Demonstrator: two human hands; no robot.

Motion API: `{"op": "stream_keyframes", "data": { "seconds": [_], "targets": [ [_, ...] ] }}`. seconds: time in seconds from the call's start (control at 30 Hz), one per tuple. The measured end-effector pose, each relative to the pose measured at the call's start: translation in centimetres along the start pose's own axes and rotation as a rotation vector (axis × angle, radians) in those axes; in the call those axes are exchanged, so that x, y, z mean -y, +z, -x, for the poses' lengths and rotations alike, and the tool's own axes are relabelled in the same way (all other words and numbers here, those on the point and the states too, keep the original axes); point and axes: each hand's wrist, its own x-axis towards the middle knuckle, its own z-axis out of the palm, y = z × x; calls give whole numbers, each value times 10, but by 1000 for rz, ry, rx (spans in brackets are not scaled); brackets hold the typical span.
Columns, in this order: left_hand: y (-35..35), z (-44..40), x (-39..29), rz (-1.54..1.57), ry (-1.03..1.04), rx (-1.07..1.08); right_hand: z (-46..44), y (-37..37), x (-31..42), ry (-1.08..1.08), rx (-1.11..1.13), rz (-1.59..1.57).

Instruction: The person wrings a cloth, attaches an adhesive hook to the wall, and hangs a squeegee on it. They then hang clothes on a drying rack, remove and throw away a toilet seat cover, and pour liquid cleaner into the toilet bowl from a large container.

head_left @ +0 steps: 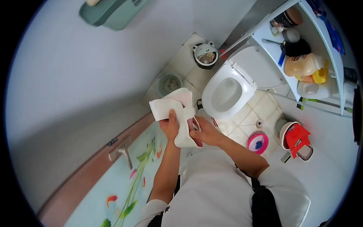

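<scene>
Both my hands hold a soft-looking, white, folded piece with a reddish-pink part (179, 113) in front of my body. My left hand (171, 125) has its thumb pressed on the white face, the fingers partly hidden behind. On the right side, my right hand (205, 130) grips the edge by the reddish-pink part, thumb on top. A gap shows near the right fingers. The exact kind of the piece cannot be made out. Beyond it stands a white toilet (227, 92) with its lid raised.
A grey bin (169, 84) and an animal-shaped bin (205, 55) stand by the wall. A shelf (321, 34) with bottles hangs upper right. A pink basin (258, 143) and a red stool (297, 139) are at right. The patterned door (128, 185) with a handle (123, 151) is at left.
</scene>
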Motion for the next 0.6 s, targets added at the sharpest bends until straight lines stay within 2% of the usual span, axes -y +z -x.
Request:
{"op": "stream_keyframes", "data": {
  "seconds": [0.07, 0.17, 0.2, 0.27, 0.33, 0.43, 0.53, 0.6],
  "targets": [
    [20, -11, 4, -195, 79, -10, -10, -15, 4, 123, 95, -288],
    [35, -26, 41, -234, 28, 74, -22, -42, 38, 334, 56, -321],
    [28, -34, 56, -258, -57, 93, -29, -48, 17, 332, 20, -372],
    [37, -44, 65, -104, -283, 106, -45, -63, -31, 403, -104, -355],
    [38, -63, 83, -53, -479, 151, -58, -74, -45, 401, -172, -397],
    [46, -87, 122, -258, -466, 255, -78, -75, -62, 480, -428, -512],
    [49, -113, 158, -141, -607, 269, -108, -91, -108, 628, -607, -507],
    [47, -142, 190, -126, -658, 316, -133, -105, -140, 636, -596, -395]
  ]
}}
